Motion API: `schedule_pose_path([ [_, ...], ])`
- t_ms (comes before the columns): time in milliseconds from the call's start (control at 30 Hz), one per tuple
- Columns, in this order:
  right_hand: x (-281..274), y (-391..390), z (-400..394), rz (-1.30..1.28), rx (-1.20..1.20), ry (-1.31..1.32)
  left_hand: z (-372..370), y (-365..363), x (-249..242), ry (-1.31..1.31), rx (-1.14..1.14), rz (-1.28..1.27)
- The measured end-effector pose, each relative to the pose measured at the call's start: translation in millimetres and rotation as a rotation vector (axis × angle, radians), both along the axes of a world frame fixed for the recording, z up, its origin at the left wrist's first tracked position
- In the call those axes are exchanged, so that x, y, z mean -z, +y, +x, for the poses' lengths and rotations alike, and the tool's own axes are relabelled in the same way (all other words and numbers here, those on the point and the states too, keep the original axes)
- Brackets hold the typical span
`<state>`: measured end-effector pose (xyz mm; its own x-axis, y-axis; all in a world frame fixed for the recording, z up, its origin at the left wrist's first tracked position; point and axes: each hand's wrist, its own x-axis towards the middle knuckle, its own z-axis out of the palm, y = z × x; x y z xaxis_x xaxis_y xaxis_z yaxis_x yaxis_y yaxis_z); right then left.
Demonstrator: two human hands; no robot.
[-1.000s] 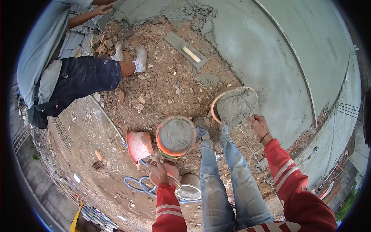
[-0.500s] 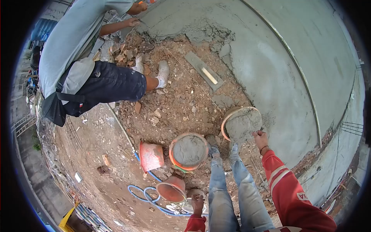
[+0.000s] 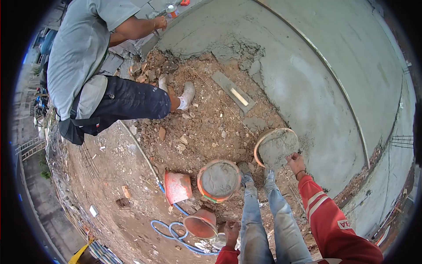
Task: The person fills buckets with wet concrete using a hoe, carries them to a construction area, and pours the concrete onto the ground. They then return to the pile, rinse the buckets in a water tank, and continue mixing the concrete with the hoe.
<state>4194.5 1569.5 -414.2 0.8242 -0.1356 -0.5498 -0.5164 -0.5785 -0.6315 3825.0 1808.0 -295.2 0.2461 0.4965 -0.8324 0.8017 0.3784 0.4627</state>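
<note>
My right hand (image 3: 296, 163) is at the lower right edge of a bucket (image 3: 260, 144) of wet grey mortar (image 3: 278, 146). Its fingers are pinched together; whether they grip the rim or something small cannot be made out. Low in the view, beside my left leg, my left hand (image 3: 231, 230) hangs with its fingers curled and nothing visible in them. A second mortar-filled bucket (image 3: 200, 180) stands left of my feet. Near my left hand lies a tipped reddish bucket (image 3: 200, 225), with another red bucket (image 3: 178, 187) above it.
A float (image 3: 233, 92) with a pale handle lies on the rubble ground. Smooth wet concrete (image 3: 321, 105) spreads right, crossed by a long strip (image 3: 327, 65). A co-worker (image 3: 94, 57) stands at upper left. A blue hose (image 3: 163, 232) coils at lower left.
The view has shifted slightly, so ground objects sit lower and further right. The co-worker's arms have changed position. My right hand stays by the bucket; my left hand appears slightly further right.
</note>
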Motion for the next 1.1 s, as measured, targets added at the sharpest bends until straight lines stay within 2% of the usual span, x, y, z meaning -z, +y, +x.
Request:
schedule_pose_path([
  [67, -0.4, -1.3, -3.4, -0.037, -0.011, 0.000, -10.2, 0.1, 1.7, 0.005, -0.051, -0.027],
  [133, -20.2, 0.2, -3.2, -0.215, -0.139, -0.009, -11.1, 0.6, -5.3, 0.047, -0.053, -0.032],
  [333, -36.1, -16.5, -32.7, -0.271, -0.086, -0.216, -36.3, -7.2, -16.9, 0.063, -0.028, -0.011],
  [400, -75.1, -21.2, -47.3, -0.241, -0.024, -0.035, -44.3, -11.3, -17.7, -0.053, -0.047, 0.014],
  [533, -89.6, -82.9, -109.6, -0.222, -0.149, 0.134, -29.2, -12.3, -44.9, 0.065, -0.016, 0.000],
  [600, -105.3, -104.9, -126.5, -0.482, -0.357, 0.163, -34.4, -19.5, -49.9, 0.021, -0.074, 0.039],
  [633, -118.7, -112.1, -128.7, -0.483, -0.411, 0.160, -36.5, -22.0, -56.0, 0.056, -0.036, 0.069],
  [667, -136.2, -120.7, -134.7, -0.427, -0.409, 0.230, -54.1, -34.0, -40.7, -0.064, -0.196, 0.053],
  [700, -151.0, -131.7, -139.2, -0.373, -0.409, 0.302, -22.5, -25.8, -92.4, 0.052, -0.177, 0.083],
  [733, -151.4, -149.0, -143.6, -0.376, -0.475, 0.304, -24.0, -28.9, -102.2, 0.049, -0.210, 0.090],
  [800, -140.0, -184.8, -149.7, -0.175, -0.339, 0.443, -33.6, -31.3, -109.3, 0.131, -0.274, 0.034],
  [833, -156.9, -189.3, -144.4, -0.140, -0.519, 0.375, -29.9, -27.4, -117.5, 0.159, -0.371, -0.026],
  [867, -167.2, -195.4, -141.0, -0.146, -0.561, 0.375, -25.5, -19.1, -126.6, 0.152, -0.421, -0.059],
  [900, -175.3, -204.0, -136.5, -0.069, -0.404, 0.483, -23.3, -11.4, -129.7, 0.135, -0.501, -0.040],
  [933, -185.7, -208.7, -130.7, -0.001, -0.240, 0.591, -24.4, 1.6, -130.9, 0.147, -0.504, -0.067],
  [967, -200.1, -202.3, -125.1, -0.093, -0.263, 0.580, -35.4, 12.0, -117.7, 0.169, -0.503, -0.093],
  [1000, -202.1, -202.9, -116.7, -0.112, -0.292, 0.582, -45.5, 19.6, -104.5, 0.098, -0.612, -0.080],
  [1100, -201.8, -195.9, -86.2, -0.145, -0.220, 0.678, -74.3, 52.1, -75.1, 0.038, -0.770, -0.088],
])
